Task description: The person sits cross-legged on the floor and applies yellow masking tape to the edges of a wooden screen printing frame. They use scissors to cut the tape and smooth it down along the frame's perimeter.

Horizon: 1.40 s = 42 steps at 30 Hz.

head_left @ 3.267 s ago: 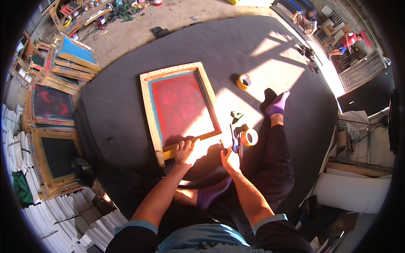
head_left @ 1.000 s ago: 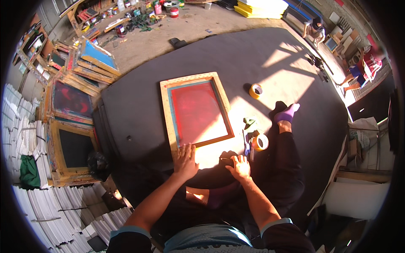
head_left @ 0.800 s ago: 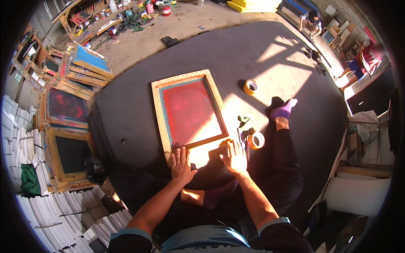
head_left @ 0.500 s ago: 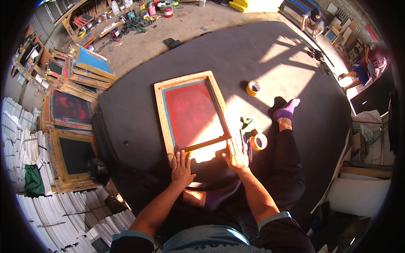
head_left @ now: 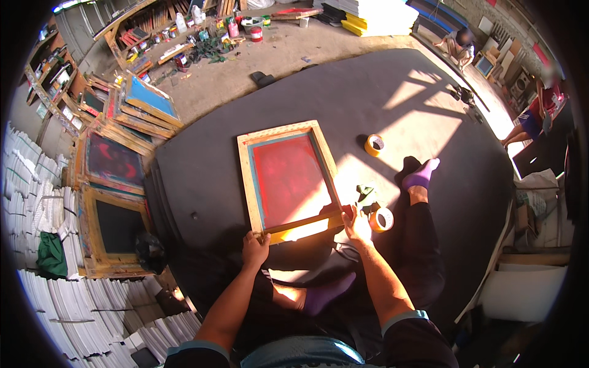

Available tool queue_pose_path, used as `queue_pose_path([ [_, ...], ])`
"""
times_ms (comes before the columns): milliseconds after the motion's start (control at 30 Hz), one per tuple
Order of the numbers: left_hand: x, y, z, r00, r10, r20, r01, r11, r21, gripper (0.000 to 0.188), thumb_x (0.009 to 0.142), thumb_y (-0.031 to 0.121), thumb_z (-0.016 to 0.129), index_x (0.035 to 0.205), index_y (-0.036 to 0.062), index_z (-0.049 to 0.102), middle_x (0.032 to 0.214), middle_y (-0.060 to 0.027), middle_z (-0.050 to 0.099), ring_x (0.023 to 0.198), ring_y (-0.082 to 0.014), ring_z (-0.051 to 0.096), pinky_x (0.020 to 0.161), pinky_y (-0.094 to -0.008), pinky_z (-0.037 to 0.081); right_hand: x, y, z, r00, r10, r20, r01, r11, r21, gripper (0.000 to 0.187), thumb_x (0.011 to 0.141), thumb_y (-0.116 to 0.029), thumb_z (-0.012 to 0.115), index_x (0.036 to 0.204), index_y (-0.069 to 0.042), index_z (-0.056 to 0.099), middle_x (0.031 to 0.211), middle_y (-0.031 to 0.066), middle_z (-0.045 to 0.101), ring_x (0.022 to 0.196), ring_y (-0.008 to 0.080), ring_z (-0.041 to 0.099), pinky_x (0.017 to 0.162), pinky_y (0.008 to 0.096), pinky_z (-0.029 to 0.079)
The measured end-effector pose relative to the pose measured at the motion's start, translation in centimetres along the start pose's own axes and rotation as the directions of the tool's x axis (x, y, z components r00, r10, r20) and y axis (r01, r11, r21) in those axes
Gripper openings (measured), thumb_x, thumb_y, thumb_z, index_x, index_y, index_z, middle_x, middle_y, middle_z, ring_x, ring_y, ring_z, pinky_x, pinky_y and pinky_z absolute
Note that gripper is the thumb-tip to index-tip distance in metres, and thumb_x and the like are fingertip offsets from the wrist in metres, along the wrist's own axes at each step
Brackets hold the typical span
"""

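Observation:
A wooden screen-printing frame (head_left: 248, 184) with a red-stained mesh lies before me on the dark mat (head_left: 202, 178). Its near rail faces me, partly sunlit; whether it is lifted off the mat I cannot tell. My left hand (head_left: 255, 249) grips the near left corner, thumb on top. At the near right corner, my right hand (head_left: 358, 227) holds the rail between thumb and fingers. Close beside that hand are a roll of yellow tape (head_left: 375, 222) and a crumpled green cloth (head_left: 366, 195). Farther off stands a second tape roll (head_left: 369, 147).
My legs, with purple socks (head_left: 418, 178), rest on the mat. Stacked frames (head_left: 116, 162) and bundles of white sheets (head_left: 92, 300) line the left. Paint cans (head_left: 256, 34) and bottles stand at the back. Two people (head_left: 457, 49) are at the far right.
My hands have gone from lying flatter along the near rail to closing round its corners. The view has shifted, so the scene sits lower and farther right.

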State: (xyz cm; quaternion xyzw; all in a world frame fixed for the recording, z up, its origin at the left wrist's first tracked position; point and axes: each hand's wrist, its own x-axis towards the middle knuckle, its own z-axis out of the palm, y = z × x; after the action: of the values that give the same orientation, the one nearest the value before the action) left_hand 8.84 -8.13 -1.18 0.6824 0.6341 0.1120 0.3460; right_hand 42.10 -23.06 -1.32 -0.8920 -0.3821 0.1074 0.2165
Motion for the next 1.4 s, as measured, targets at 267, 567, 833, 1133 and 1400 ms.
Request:
queue_pose_path([
  [267, 8.5, -2.3, -4.5, 0.995, -0.048, -0.086, 0.060, 0.988, 0.139, 0.056, 0.087, 0.045, 0.079, 0.124, 0.0051, 0.064, 0.125, -0.0214, 0.068, 0.115, -0.0423, 0.068, 0.096, -0.0523, 0.056, -1.8, -4.9, 3.5, 0.993, 0.120, 0.011, -0.120, 0.990, 0.074, 0.050, 0.098, -0.047, 0.072, 0.121, -0.003, 0.070, 0.102, 0.0195, 0.077, 0.096, 0.0347, 0.075, 0.087, 0.0446, 0.058],
  [567, 13.7, 3.1, -11.8, 0.920, 0.387, -0.058, -0.324, 0.837, 0.441, 0.073, 0.087, 0.053, 0.078, 0.143, 0.0109, 0.060, 0.140, -0.0139, 0.065, 0.130, -0.0348, 0.059, 0.112, -0.0518, 0.043, -3.0, -9.5, 3.9, 0.943, -0.329, 0.040, 0.295, 0.889, 0.349, 0.052, 0.076, -0.014, 0.085, 0.123, -0.003, 0.068, 0.122, 0.0190, 0.069, 0.116, 0.0318, 0.066, 0.099, 0.0436, 0.053],
  [833, 4.1, 5.9, -0.2, 0.491, 0.754, 0.436, -0.866, 0.478, 0.149, 0.063, 0.078, 0.044, 0.087, 0.124, 0.0063, 0.067, 0.124, -0.0100, 0.064, 0.122, -0.0310, 0.059, 0.106, -0.0453, 0.046, 8.6, -9.5, 1.1, 0.597, -0.676, 0.431, 0.780, 0.616, -0.114, 0.097, 0.058, -0.050, 0.093, 0.145, -0.019, 0.061, 0.163, 0.0075, 0.043, 0.158, 0.0296, 0.030, 0.127, 0.0551, 0.029],
  [1133, 6.1, 5.1, 2.1, 0.421, 0.753, 0.506, -0.876, 0.481, 0.012, 0.051, 0.081, 0.044, 0.083, 0.112, 0.0055, 0.071, 0.112, -0.0061, 0.062, 0.114, -0.0276, 0.057, 0.102, -0.0418, 0.045, 10.4, -9.3, 3.5, 0.540, -0.792, 0.284, 0.840, 0.525, -0.133, 0.051, 0.069, -0.026, 0.083, 0.119, -0.016, 0.075, 0.138, 0.0061, 0.062, 0.146, 0.0269, 0.046, 0.126, 0.0523, 0.032],
  [1400, 6.8, 4.2, -0.7, 0.309, 0.725, 0.615, -0.935, 0.349, 0.059, 0.049, 0.078, 0.040, 0.084, 0.115, 0.0099, 0.071, 0.119, -0.0023, 0.065, 0.122, -0.0262, 0.056, 0.115, -0.0465, 0.038, 7.3, -10.2, 2.7, 0.637, -0.716, 0.287, 0.763, 0.638, -0.102, 0.068, 0.054, -0.044, 0.094, 0.115, -0.020, 0.077, 0.130, 0.0039, 0.063, 0.140, 0.0263, 0.051, 0.126, 0.0566, 0.029],
])
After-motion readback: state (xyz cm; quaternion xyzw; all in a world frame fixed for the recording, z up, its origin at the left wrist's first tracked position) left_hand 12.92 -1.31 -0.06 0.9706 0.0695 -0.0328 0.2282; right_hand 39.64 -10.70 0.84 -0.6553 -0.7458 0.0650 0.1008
